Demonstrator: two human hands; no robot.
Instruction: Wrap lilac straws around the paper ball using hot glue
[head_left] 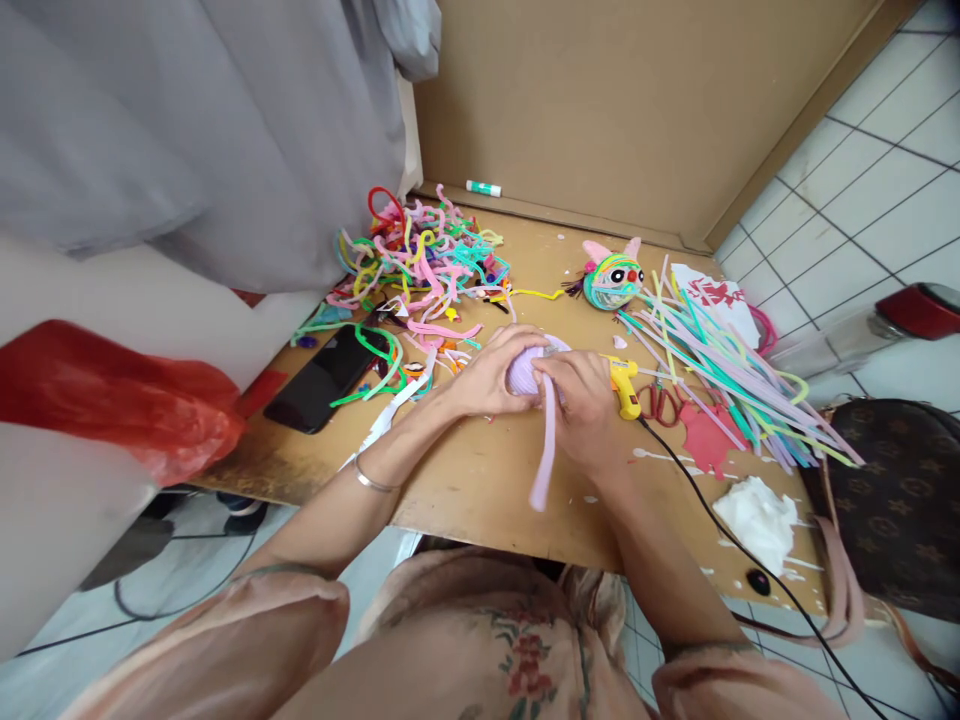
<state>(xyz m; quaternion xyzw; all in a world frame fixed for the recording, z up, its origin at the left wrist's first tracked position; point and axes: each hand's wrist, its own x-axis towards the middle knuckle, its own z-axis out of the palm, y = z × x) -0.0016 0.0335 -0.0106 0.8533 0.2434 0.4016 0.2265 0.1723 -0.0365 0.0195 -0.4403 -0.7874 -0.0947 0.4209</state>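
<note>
Over the middle of the table, my left hand is wrapped round a ball covered in lilac pipe cleaner. My right hand presses against the ball's right side and pinches a lilac pipe cleaner strip. The strip's loose end hangs down toward me. Just right of my right hand lies a yellow glue gun, partly hidden by the fingers, with a black cord running to the lower right. Behind the hands sits a finished-looking striped ball figure with pink ears, eyes and a red nose.
A tangled heap of coloured pipe cleaners lies at the back left, near a black phone. On the right are straight pipe cleaners, red-handled scissors, pink felt, white tissue and a brown bag. A glue stick lies behind.
</note>
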